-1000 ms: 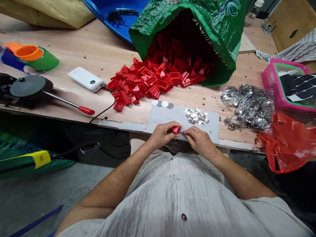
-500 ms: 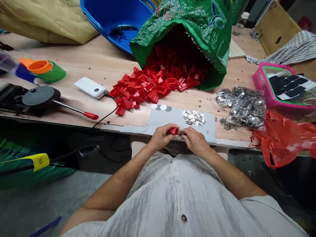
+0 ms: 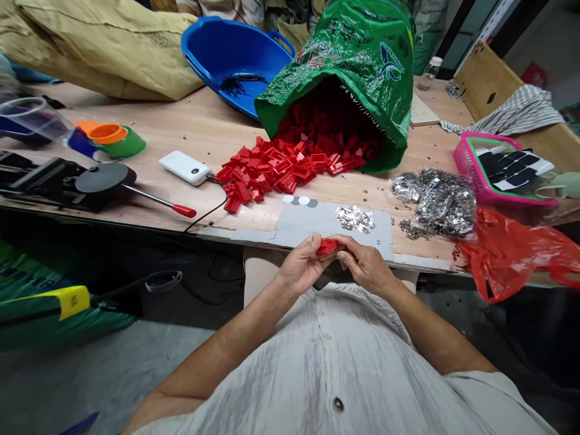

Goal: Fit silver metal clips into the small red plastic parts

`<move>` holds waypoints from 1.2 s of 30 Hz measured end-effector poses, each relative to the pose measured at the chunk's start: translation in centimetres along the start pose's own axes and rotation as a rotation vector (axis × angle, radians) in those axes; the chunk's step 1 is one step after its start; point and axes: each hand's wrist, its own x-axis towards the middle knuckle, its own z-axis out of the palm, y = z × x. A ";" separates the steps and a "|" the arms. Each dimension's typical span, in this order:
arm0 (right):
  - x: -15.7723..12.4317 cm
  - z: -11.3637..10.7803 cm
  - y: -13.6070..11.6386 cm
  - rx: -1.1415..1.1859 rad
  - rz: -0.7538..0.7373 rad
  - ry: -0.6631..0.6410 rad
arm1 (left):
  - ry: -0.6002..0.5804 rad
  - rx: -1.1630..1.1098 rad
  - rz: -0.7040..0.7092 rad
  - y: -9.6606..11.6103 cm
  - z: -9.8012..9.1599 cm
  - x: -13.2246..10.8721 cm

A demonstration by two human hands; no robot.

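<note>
A small red plastic part [image 3: 327, 246] is held between my two hands just off the table's front edge. My left hand [image 3: 302, 263] pinches its left end, and my right hand [image 3: 362, 261] has its fingers closed at its right end. Beyond them lies a grey mat [image 3: 312, 223] with a scatter of small silvery metal pieces [image 3: 356, 219] and a few white and grey discs at its top left. A heap of red parts [image 3: 276, 166] spills from a green sack [image 3: 335, 54] behind the mat.
A blue basin [image 3: 235, 54] stands at the back. On the left are a white power bank [image 3: 184, 167] with a cable and a lever press [image 3: 109, 181]. To the right lie bagged metal pieces [image 3: 444, 202], a pink basket [image 3: 466, 160] and a red plastic bag [image 3: 521, 251].
The camera view has shifted, showing more of the back. The red part is now turned lengthwise between my hands, and my left palm is turned up more.
</note>
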 end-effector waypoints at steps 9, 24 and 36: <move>0.0 0.1 -0.3 -0.156 -0.063 0.105 | 0.106 -0.173 -0.055 -0.4 1.4 -1.0; -0.5 0.4 2.5 -0.001 0.116 0.211 | 0.178 -0.058 -0.250 -3.4 -3.3 -1.4; 6.5 -2.8 7.8 -0.252 0.098 0.240 | 0.441 0.093 -0.357 -6.2 -8.7 2.3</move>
